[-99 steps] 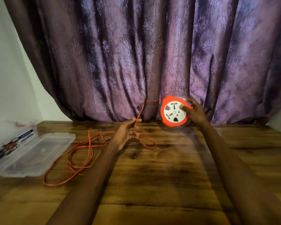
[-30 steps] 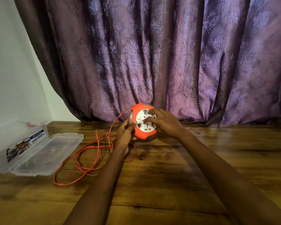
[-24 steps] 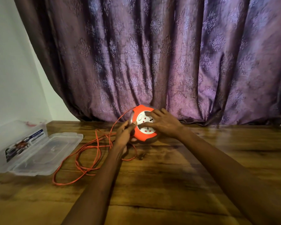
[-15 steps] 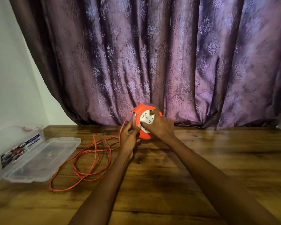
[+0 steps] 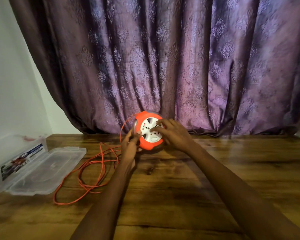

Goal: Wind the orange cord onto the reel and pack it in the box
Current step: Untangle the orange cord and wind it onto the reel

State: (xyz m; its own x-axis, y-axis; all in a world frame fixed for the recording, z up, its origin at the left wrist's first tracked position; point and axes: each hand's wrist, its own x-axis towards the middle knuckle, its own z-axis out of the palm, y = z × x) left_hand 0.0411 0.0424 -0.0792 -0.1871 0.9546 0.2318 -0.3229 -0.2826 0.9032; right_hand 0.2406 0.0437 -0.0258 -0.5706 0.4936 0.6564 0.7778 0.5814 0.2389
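Orange-and-white round plastic cord reel (image 5: 150, 134): upright at the tabletop (image 5: 180, 187) rear, left hand (image 5: 130, 146) gripping its rim, right hand (image 5: 170, 134) fingers spread on its face. Thin orange cord (image 5: 87, 172) mostly loose, left. Turn steadily, feeding cord taut. Clear plastic box (image 5: 42, 170) open, far left; label unreadable.

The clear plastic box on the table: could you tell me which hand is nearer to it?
Left. The left hand grips the reel's left edge, on the side of the clear plastic box. The right hand rests on the reel's face, farther from the box.
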